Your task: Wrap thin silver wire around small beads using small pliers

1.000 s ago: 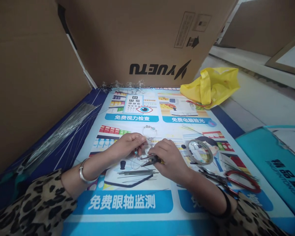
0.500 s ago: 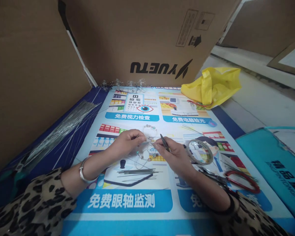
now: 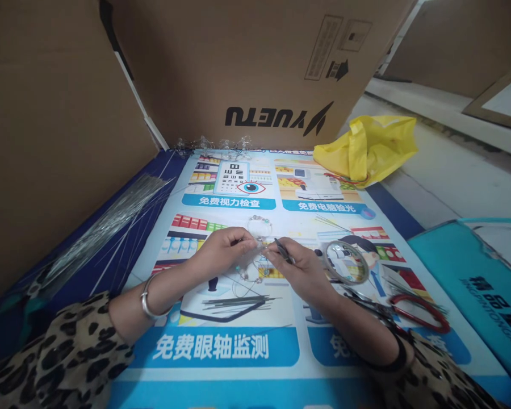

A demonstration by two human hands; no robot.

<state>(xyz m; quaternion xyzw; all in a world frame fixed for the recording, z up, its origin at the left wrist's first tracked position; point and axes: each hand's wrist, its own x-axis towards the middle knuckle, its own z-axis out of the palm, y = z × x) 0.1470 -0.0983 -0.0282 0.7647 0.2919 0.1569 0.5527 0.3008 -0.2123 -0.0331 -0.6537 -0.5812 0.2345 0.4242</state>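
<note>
My left hand [image 3: 230, 250] is closed, its thumb and finger pinching a beaded wire piece [image 3: 255, 278] just left of the mat's middle. Small clear, teal and pinkish beads sit along its thin wire loops. One loop stands above the fingertips and another hangs below them. My right hand [image 3: 300, 264] keeps a pair of pliers [image 3: 283, 250] tucked in its grip, tilted up and to the left. Its thumb and fingertip meet the wire close beside the left fingertips. The exact pinch point is too small to make out. Several cut wires [image 3: 238, 302] lie below the hands.
A roll of clear tape [image 3: 346, 262] and red-handled scissors [image 3: 421, 315] lie right of my right hand. Left is a bundle of long wires [image 3: 111, 227]. Beaded wire pieces [image 3: 213, 147] line the cardboard [image 3: 259, 68] at the back. A yellow bag [image 3: 366, 150] sits back right.
The pliers, first pointing down-left at the wire, have turned up into my right hand. Its fingertips now touch the wire instead. Over the last half second both hands have come closer together.
</note>
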